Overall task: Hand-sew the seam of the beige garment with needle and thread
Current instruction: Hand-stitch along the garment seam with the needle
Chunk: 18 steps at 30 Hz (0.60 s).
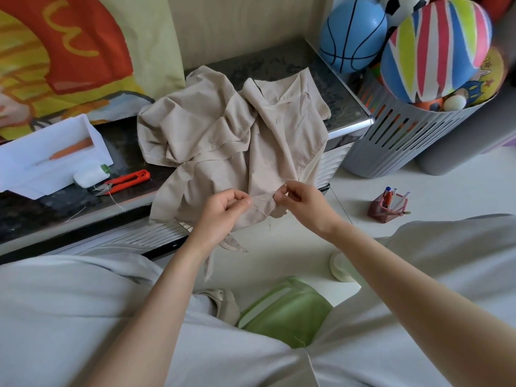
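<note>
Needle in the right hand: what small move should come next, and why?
Probably draw the needle up and away to tighten the stitch: the right hand pinches it just above the edge of the garment, which the left hand pinches.

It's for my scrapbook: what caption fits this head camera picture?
Left hand holds the beige garment; right hand pinches the needle.

Pale floor point(446, 196); dark-topped table point(279, 62); slatted grey basket point(391, 141) beside it.
</note>
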Motion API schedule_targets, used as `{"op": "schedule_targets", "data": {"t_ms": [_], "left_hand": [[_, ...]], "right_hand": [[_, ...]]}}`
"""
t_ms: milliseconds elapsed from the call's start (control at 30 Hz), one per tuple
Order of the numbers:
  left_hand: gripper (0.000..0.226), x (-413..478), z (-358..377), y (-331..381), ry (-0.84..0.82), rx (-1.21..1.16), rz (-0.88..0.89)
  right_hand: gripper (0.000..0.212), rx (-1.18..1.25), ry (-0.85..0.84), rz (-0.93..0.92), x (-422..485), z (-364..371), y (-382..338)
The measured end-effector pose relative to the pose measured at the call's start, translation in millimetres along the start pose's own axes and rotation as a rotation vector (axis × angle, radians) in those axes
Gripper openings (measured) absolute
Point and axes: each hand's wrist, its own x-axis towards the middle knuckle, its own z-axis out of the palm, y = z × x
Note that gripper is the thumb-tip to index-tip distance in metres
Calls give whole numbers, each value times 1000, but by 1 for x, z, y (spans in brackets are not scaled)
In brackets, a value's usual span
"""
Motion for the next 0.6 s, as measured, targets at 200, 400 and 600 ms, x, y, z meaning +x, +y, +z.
{"op": "schedule_targets", "data": {"t_ms": [200, 400, 600], "left_hand": [[13, 1, 1, -1, -25, 26, -26], [14, 0, 4, 0, -33, 30, -40], [8, 2, 0, -4, 38, 15, -26]], "right_hand": [[17, -56, 73, -9, 1, -3, 10], [18, -114, 127, 20, 4, -5, 17], [15, -10, 219, 4, -7, -2, 11]]}}
